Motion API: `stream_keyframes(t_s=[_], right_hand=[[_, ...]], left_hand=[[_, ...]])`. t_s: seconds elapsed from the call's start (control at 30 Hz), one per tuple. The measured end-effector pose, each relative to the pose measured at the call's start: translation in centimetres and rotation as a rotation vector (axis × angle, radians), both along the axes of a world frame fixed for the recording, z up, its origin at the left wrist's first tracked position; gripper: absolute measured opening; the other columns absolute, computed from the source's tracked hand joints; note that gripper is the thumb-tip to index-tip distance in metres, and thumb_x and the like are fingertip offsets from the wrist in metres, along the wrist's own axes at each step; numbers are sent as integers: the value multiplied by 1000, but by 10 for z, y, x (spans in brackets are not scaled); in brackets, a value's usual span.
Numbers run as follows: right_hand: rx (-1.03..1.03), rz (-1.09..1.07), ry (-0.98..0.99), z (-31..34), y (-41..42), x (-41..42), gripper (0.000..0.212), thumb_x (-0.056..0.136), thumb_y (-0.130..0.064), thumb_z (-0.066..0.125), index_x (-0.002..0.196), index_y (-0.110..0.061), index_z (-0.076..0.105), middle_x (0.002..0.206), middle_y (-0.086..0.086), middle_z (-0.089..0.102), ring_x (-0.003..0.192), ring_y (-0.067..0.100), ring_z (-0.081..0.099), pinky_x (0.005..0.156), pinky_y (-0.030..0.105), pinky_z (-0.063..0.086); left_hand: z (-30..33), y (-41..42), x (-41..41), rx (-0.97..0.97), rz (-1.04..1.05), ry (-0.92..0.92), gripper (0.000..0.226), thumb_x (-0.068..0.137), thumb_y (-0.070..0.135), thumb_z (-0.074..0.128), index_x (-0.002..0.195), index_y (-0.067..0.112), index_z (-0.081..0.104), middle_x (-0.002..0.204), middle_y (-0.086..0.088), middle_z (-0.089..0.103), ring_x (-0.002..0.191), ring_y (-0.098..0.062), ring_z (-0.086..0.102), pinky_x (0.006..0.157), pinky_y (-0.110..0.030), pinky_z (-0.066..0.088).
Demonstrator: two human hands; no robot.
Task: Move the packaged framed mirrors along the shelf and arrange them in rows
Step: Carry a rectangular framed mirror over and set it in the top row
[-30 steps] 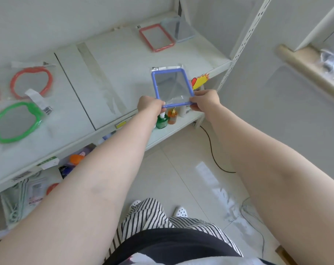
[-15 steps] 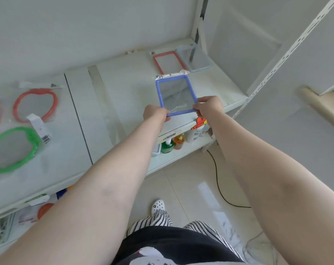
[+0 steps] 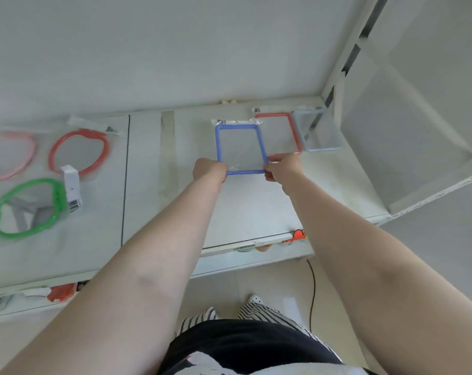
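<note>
Both hands (left (image 3: 210,171), right (image 3: 283,167)) grip the blue mirror (image 3: 241,148), seemingly touching the shelf (image 3: 256,207).

The blue frame (image 3: 238,172) under my left grip (image 3: 210,170) and right grip (image 3: 283,168) looks like smooth plastic, wrapped in a clear, glossy film that wrinkles at its near left corner. Its mirror face is shiny and pale. The shelf (image 3: 256,209) beneath is painted white, smooth and faintly satin, with strips of clear tape (image 3: 167,152) across it. Toward the far right corner, the red frame (image 3: 278,133) and the grey frame (image 3: 317,133) look like the same smooth plastic in film. At the left edge the green frame (image 3: 26,207) is glossy, translucent plastic with a paper label (image 3: 72,186).
</note>
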State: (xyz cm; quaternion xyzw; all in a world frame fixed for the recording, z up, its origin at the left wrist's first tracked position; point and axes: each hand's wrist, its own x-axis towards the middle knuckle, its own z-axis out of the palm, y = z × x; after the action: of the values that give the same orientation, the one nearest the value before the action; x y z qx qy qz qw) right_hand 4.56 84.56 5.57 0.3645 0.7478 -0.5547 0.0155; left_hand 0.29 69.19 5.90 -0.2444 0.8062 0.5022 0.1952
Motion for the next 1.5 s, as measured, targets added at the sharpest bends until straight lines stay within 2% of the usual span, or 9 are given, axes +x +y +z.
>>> stream_keyframes(t_s=[0.17, 0.33, 0.43, 0.53, 0.73, 1.07, 1.27, 1.37, 1.5], right_hand=[[14, 116, -43, -11, 15, -32, 34, 83, -3, 65, 118, -4, 64, 84, 10, 66, 73, 29, 69, 84, 39, 59], [23, 200, -73, -18, 26, -58, 36, 84, -4, 66, 120, -5, 63, 91, 11, 68, 87, 31, 72, 86, 39, 58], [23, 216, -73, -25, 32, -71, 38, 85, -7, 66, 122, -7, 62, 100, 13, 71, 89, 29, 72, 86, 37, 58], [14, 223, -75, -31, 35, -83, 38, 86, -9, 65, 124, -9, 60, 100, 12, 71, 88, 28, 73, 87, 35, 58], [-2, 211, -66, -41, 40, -97, 40, 87, -8, 66, 126, -7, 58, 104, 14, 70, 87, 28, 73, 82, 30, 57], [302, 355, -104, -42, 43, -94, 27, 88, -7, 59, 114, -6, 65, 98, 16, 73, 84, 31, 73, 86, 41, 57], [644, 308, -133, -45, 57, -91, 36, 89, -25, 59, 125, -21, 58, 127, 9, 52, 107, 29, 58, 91, 40, 52], [735, 304, -127, -59, 65, -88, 46, 91, -34, 56, 136, -27, 48, 142, 9, 39, 129, 30, 38, 106, 42, 40], [730, 363, -136, -76, 74, -79, 44, 92, -40, 53, 134, -29, 47, 149, 11, 31, 140, 31, 23, 115, 42, 23]], left_hand=[[-4, 9, -20, -80, 6, 39, 24, 80, 13, 65, 102, 5, 71, 98, -12, 74, 87, -27, 72, 61, -23, 44], [-23, 16, -38, -63, 45, 61, 15, 80, 14, 69, 94, 8, 73, 93, -11, 70, 86, -27, 70, 77, -30, 54], [-30, 18, -50, -35, 82, 92, 2, 79, 13, 70, 82, 13, 70, 88, -12, 68, 81, -27, 68, 75, -29, 52], [-36, 20, -62, -43, 77, 108, 21, 80, 15, 71, 100, 8, 73, 100, -13, 73, 90, -29, 71, 76, -28, 53], [-45, 25, -76, -87, 12, 100, 27, 83, 18, 69, 107, 8, 72, 108, -13, 72, 97, -29, 70, 80, -27, 52], [-60, 28, -76, -250, -145, 111, 35, 85, 25, 67, 115, 5, 65, 118, -13, 67, 108, -30, 64, 76, -26, 42], [-66, 41, -69, -584, -255, 298, 59, 82, 39, 68, 130, 12, 47, 135, -14, 42, 125, -31, 40, 97, -35, 40], [-69, 55, -69, -578, -461, 377, 77, 85, 42, 65, 148, 19, 28, 156, -14, 19, 146, -32, 16, 118, -39, 21], [-83, 60, -69, -553, -551, 306, 77, 90, 43, 58, 152, 21, 17, 162, -13, -5, 149, -34, -6, 121, -45, 8]])
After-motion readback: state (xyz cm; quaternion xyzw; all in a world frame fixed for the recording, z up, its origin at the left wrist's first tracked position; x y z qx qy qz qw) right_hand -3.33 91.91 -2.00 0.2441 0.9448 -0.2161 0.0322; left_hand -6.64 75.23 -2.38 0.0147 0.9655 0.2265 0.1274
